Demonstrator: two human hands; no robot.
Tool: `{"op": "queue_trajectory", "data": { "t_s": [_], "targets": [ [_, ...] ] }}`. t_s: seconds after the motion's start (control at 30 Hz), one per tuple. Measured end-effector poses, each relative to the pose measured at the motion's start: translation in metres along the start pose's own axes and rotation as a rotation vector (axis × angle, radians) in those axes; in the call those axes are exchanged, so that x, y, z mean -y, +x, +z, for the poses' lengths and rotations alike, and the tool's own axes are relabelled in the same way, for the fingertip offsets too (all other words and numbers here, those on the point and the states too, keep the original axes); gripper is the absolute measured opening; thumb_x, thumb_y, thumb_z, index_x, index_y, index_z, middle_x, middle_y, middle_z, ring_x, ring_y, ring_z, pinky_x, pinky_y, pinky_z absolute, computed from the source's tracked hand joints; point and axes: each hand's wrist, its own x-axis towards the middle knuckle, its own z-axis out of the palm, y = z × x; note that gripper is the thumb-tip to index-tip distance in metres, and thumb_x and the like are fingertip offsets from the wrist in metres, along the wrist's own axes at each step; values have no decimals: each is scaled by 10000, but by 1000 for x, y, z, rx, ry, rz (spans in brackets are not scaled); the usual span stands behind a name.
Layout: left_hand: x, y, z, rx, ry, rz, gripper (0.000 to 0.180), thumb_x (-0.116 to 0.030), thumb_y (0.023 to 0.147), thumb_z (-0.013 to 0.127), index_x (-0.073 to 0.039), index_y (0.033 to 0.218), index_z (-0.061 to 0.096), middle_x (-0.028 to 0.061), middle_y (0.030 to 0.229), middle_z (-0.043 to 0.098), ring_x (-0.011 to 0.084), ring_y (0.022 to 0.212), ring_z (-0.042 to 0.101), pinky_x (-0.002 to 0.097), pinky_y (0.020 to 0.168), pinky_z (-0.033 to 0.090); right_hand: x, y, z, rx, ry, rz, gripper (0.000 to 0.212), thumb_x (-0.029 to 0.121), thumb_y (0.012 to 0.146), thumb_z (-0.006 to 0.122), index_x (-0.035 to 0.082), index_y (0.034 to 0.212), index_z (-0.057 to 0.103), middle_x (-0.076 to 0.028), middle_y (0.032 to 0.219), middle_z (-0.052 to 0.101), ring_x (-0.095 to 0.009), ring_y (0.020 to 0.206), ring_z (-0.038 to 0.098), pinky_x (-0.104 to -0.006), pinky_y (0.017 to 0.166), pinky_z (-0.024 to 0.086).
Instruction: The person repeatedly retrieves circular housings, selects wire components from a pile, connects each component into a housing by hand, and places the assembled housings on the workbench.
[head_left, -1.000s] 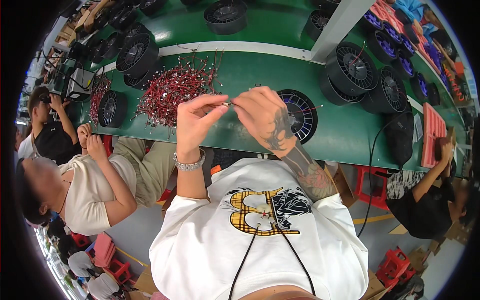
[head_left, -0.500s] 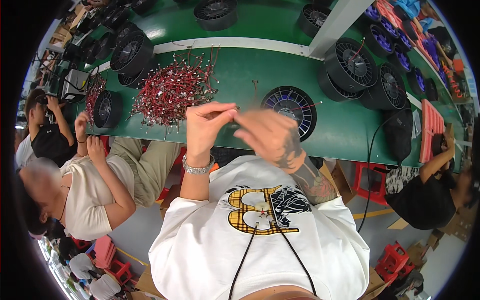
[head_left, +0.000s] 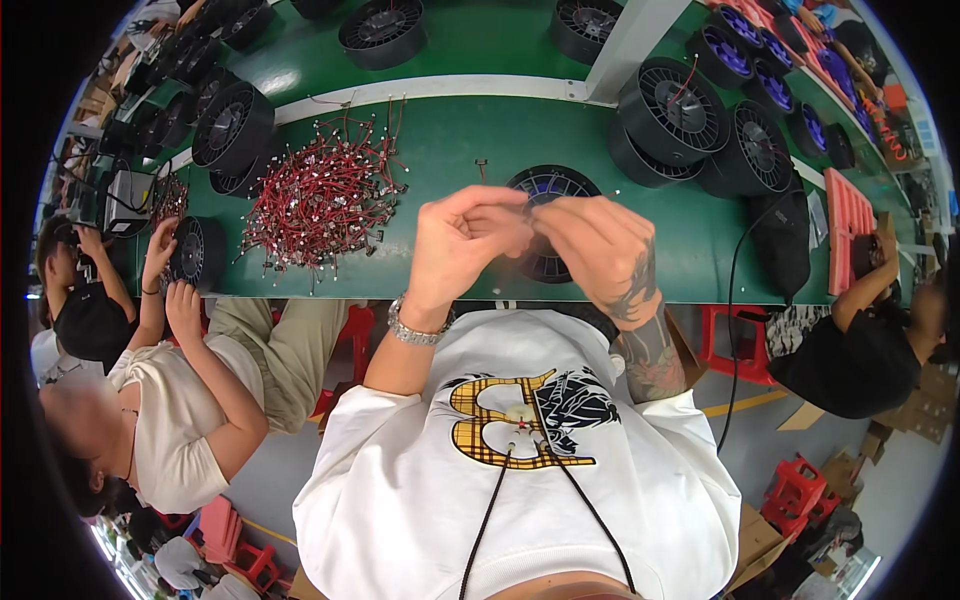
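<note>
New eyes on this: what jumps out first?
The big heap of red wires on the green table, left of centre. Then the left hand and right hand, fingertips close together, partly hiding a black wheel. Stacked black wheels stand right, beside a pale post.

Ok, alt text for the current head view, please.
Left hand and right hand are close together above a green workbench, partly hiding a black wheel-like part; anything they hold is too blurred to tell. A heap of red wires lies left, more black wheel-like parts stand right.
</note>
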Motion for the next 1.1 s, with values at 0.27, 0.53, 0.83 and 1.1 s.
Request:
{"op": "queue_trajectory", "data": {
  "t_s": [0.27, 0.53, 0.83, 1.1],
  "targets": [
    [34, 43, -18, 86, 993, 477, 333, 32, 897, 689, -125, 1176, 780, 104, 1285, 646, 208, 913, 715, 312, 783, 589, -58, -12, 17, 39, -22, 311, 129, 58, 825, 765, 77, 949, 794, -61, 996, 730, -277, 909, 683, -385, 795, 553],
    [38, 48, -15, 310, 1327, 476, 363, -99, 847, 688, -223, 1171, 793, 89, 1295, 598, 301, 1022, 655, 422, 918, 545, -71, -18, 40, 49, -291, 243, 93, 138, 846, 765, 89, 922, 788, -16, 1034, 701, -250, 1043, 624, -399, 900, 490],
    [33, 49, -10, 310, 1382, 586, 426, -15, 863, 618, -223, 1188, 798, 99, 1237, 612, 275, 976, 663, 397, 840, 576, -73, -23, 45, 51, -365, 241, 84, 146, 842, 771, 99, 911, 785, 2, 1008, 696, -233, 1017, 624, -384, 876, 479],
    [25, 51, -3, 405, 1485, 522, 433, -45, 862, 621, -226, 1219, 784, 95, 1316, 578, 284, 1011, 651, 391, 877, 570, -72, -26, 45, 38, -387, 245, 80, 149, 850, 769, 99, 911, 781, 0, 984, 691, -229, 966, 636, -380, 864, 478]
  ]
}}
